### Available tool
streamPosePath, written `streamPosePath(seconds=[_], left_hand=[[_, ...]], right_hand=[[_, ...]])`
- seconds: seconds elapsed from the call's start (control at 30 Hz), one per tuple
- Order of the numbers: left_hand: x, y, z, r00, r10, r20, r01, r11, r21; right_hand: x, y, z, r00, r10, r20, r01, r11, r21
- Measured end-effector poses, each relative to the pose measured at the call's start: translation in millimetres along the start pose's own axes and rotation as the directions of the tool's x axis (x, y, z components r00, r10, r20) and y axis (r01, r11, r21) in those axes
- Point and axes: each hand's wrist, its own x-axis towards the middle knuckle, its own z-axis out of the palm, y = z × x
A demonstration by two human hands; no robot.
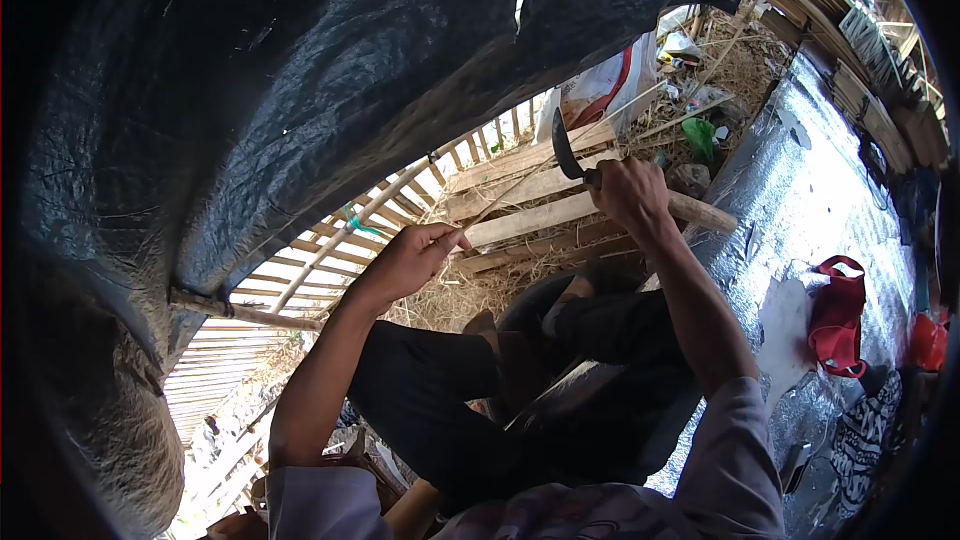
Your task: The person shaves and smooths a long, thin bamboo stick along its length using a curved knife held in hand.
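Note:
My right hand (632,198) is wrapped round a curved knife. Its dark hooked blade (562,145) points up, and the thick pale wooden handle (703,212) sticks out past the wrist to the right. Lower and to the left, my left hand (412,258) is closed, thumb against fingers, on the end of a thin bamboo strip (500,198). From those fingers the strip slants up to the right, toward the blade. Whether blade and strip touch, I cannot tell. Both hands are above my bent legs (430,380), in dark trousers.
A large black tarp (300,80) hangs at upper left, over a bamboo slat wall (385,208). Wooden planks (535,220) lie on straw ahead. To the right a silvery sheet (800,180) bears a red cloth item (838,318). Green plastic (700,138) lies among litter.

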Motion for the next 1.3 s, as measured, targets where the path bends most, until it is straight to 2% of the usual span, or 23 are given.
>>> streamPosePath(seconds=[0.1,0.13,0.17,0.23,0.27,0.3,0.37,0.4,0.43,0.5,0.63,0.7,0.73,0.77,0.83,0.9,0.97,1.03,1.07,1.13,1.23,1.3], left_hand=[[9.4,5.4,8.5,0.999,-0.004,-0.037,0.004,1.0,0.017],[9.0,5.2,10.7,0.999,-0.001,-0.037,0.002,1.0,0.011],[7.9,4.7,8.7,0.999,-0.016,-0.029,0.015,1.0,-0.024],[0.2,-0.3,0.7,0.998,-0.066,-0.003,0.066,0.995,-0.081],[0.7,0.9,-0.8,0.997,-0.074,0.017,0.075,0.993,-0.086],[4.2,3.0,1.0,0.997,-0.069,0.015,0.07,0.993,-0.091],[13.9,7.2,9.6,1.0,-0.012,-0.025,0.012,1.0,0.001],[16.7,2.8,9.7,0.999,0.0,-0.038,-0.001,1.0,-0.023],[16.2,-0.7,10.9,0.999,-0.001,-0.039,0.0,1.0,-0.025],[14.7,-2.0,6.1,1.0,-0.011,-0.029,0.012,1.0,0.02],[16.7,-0.8,8.9,1.0,0.01,-0.025,-0.011,1.0,-0.012],[19.3,1.4,13.8,0.999,0.038,-0.015,-0.038,0.999,-0.005],[20.5,3.4,15.1,0.999,0.051,-0.008,-0.051,0.999,0.008],[20.6,4.9,15.3,0.998,0.06,-0.003,-0.06,0.998,0.025],[19.7,0.6,14.7,0.999,0.029,-0.033,-0.029,1.0,0.004],[18.1,-3.4,9.3,1.0,-0.005,0.025,0.006,0.999,-0.05],[17.7,3.7,8.5,1.0,0.007,0.026,-0.006,0.999,-0.045],[20.5,12.4,11.2,0.999,-0.032,0.034,0.031,0.999,0.008],[24.0,8.9,13.8,0.999,-0.039,0.018,0.039,0.999,0.004],[25.7,1.9,14.1,0.999,-0.039,0.008,0.039,0.999,-0.015],[18.6,11.0,7.7,0.997,-0.074,0.002,0.074,0.997,-0.034],[17.0,16.5,7.3,0.989,-0.121,0.086,0.129,0.988,-0.087]], right_hand=[[-16.2,-25.9,4.7,0.99,-0.141,0.014,0.141,0.99,-0.024],[-17.2,-25.6,13.8,0.974,-0.22,-0.063,0.218,0.975,-0.029],[-13.1,-19.3,9.9,0.974,-0.218,-0.068,0.216,0.976,-0.028],[-5.1,-7.8,-3.9,0.997,-0.051,0.055,0.05,0.999,0.011],[-1.0,1.5,-2.5,0.999,-0.015,0.052,0.016,1.0,-0.011],[-1.9,-3.3,-2.2,0.999,-0.018,0.051,0.019,1.0,-0.017],[-13.1,-21.7,-0.3,0.986,-0.135,0.103,0.136,0.991,-0.002],[-15.8,-28.7,8.2,0.983,-0.18,-0.03,0.179,0.983,-0.04],[-14.8,-25.8,10.8,0.983,-0.182,-0.029,0.181,0.983,-0.04],[-8.2,-24.1,15.4,0.992,-0.104,0.067,0.106,0.994,-0.037],[-1.8,-3.0,3.1,1.0,-0.002,0.02,0.002,1.0,-0.014],[-12.3,-30.5,6.7,0.991,-0.086,0.102,0.088,0.996,-0.015],[-21.9,-38.7,9.1,0.98,-0.194,-0.034,0.194,0.981,-0.001],[-21.0,-42.1,16.3,0.979,-0.198,-0.051,0.198,0.98,0.007],[-7.1,-38.3,7.1,0.99,-0.066,0.126,0.064,0.998,0.021],[-0.5,-10.9,5.6,1.0,-0.001,0.015,0.002,1.0,-0.024],[-3.0,0.5,10.0,1.0,-0.008,-0.026,0.007,1.0,-0.017],[-12.7,-16.5,10.4,0.992,-0.116,0.052,0.116,0.993,0.008],[-17.8,-27.2,14.0,0.973,-0.228,0.026,0.229,0.973,-0.032],[-13.2,-25.9,16.7,0.979,-0.204,0.029,0.204,0.979,-0.023],[-5.7,-10.3,6.6,0.997,-0.07,0.019,0.07,0.998,-0.01],[-6.0,-0.9,4.9,0.994,-0.11,0.006,0.11,0.993,-0.034]])
